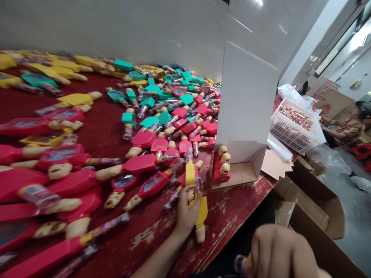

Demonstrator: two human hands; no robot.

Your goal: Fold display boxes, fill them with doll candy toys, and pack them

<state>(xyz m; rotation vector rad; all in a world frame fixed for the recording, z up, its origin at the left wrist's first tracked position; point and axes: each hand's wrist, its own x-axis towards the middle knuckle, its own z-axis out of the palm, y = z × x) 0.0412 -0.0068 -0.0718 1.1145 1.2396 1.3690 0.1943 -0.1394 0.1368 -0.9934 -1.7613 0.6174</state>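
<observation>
My left hand (188,210) is closed around yellow plastic toys beside the box. One yellow toy (190,173) points away from the fingers with its clear tube outward. A second yellow toy (203,212) lies along the thumb side, its beige head toward me. My right hand (285,247) is a blurred fist near the bottom edge. A clear, purple-printed tube (240,264) with a yellow part sticks out of it; the rest is hidden. Upright behind my left hand stands an open white box (246,96), holding several red toys (222,176) with beige animal heads along its left side.
Many red toys (140,164), green toys (153,90) and yellow toys (77,99) cover the red table (156,239). A white basket (292,135) of small wrapped pieces stands right, near cardboard sheets (275,164). Below are open cartons (319,200). A person (344,129) sits farther back.
</observation>
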